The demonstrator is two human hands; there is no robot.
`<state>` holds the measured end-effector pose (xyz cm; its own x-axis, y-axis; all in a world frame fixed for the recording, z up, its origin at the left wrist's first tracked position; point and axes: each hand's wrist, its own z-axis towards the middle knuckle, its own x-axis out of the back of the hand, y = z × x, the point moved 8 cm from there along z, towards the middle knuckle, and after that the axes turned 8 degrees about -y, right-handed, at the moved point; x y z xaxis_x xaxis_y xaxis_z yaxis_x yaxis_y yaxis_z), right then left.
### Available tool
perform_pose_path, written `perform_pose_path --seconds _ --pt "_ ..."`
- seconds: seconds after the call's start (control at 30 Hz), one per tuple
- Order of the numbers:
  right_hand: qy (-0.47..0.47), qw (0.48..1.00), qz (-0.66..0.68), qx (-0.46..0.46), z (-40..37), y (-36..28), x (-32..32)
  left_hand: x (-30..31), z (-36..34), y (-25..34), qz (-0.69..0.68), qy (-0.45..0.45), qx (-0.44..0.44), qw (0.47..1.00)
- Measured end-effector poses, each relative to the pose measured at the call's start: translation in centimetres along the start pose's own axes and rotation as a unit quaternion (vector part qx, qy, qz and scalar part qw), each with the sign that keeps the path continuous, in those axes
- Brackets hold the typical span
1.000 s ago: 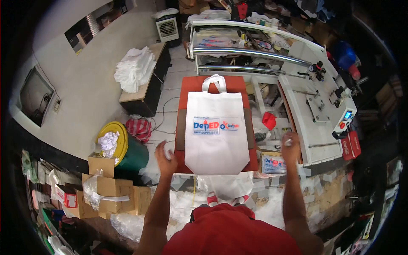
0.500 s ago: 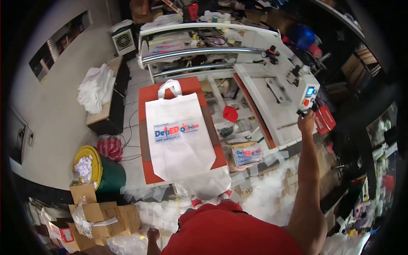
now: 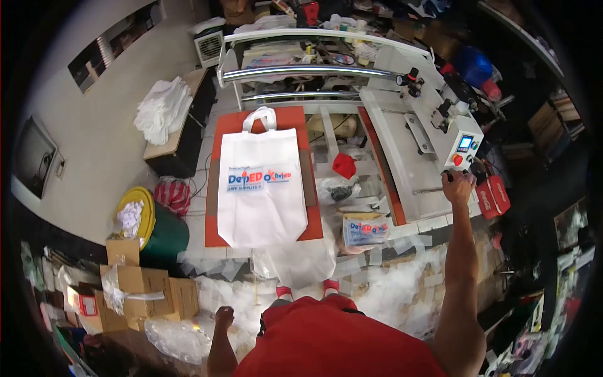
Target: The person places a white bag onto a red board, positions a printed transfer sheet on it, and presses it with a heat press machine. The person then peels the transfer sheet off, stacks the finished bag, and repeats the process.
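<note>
Both hands have left the lower corners of the white tote bag [image 3: 262, 188] since a second ago. The right hand [image 3: 458, 186] now sits just under the control box [image 3: 463, 149], right of the bag, though its grip cannot be told. The left hand [image 3: 223, 316] hangs below the bag, fingers curled shut on nothing. One bag lies flat on the red press pad [image 3: 213, 234]. Left of it, one green bin [image 3: 164, 235] holds crumpled white paper [image 3: 130, 217], and three cardboard boxes [image 3: 147, 279] crowd the littered workshop floor [image 3: 389, 283].

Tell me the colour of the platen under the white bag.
Orange-red platen, clearest in the head view.
</note>
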<state>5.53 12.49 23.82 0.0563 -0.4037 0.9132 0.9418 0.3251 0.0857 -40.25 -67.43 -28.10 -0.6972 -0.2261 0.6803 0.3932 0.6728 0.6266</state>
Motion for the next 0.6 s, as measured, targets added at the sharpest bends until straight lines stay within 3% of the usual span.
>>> perform_pose_path --seconds 0.1,0.17,0.23,0.3,0.37,0.43,0.5,0.53,0.6 --pt "0.033 0.999 0.007 0.022 -0.5 -0.1 0.0 -3.1 0.0 3.0 -0.039 -0.001 0.057 0.998" --pt "0.053 0.996 0.032 0.06 -1.4 -2.1 0.5 -4.6 -2.1 3.9 -0.125 0.017 0.199 0.972" --pt "0.07 0.987 0.096 0.108 -2.1 -4.5 0.8 -6.4 -3.2 5.9 -0.085 0.008 0.173 0.981" --pt "0.09 0.975 0.133 0.153 -3.0 -7.1 1.5 -8.9 -5.2 7.0 -0.121 -0.025 0.264 0.957" --pt "0.019 0.957 0.207 0.202 -3.0 -9.8 1.6 -11.1 -6.9 8.2 -0.143 -0.017 0.282 0.949" --pt "-0.016 0.909 0.267 0.321 -3.5 -12.8 3.6 -13.2 -8.4 9.8 -0.168 -0.005 0.299 0.939" --pt "0.009 0.859 0.318 0.4 -4.0 -14.8 5.2 -14.4 -9.6 11.7 -0.158 0.017 0.288 0.944" --pt "0.007 0.853 0.325 0.408 -4.2 -15.9 4.7 -14.9 -10.0 12.9 -0.112 0.008 0.263 0.958" --pt "-0.001 0.838 0.328 0.437 -5.2 -18.4 3.4 -16.4 -12.0 14.1 -0.138 0.023 0.306 0.942"
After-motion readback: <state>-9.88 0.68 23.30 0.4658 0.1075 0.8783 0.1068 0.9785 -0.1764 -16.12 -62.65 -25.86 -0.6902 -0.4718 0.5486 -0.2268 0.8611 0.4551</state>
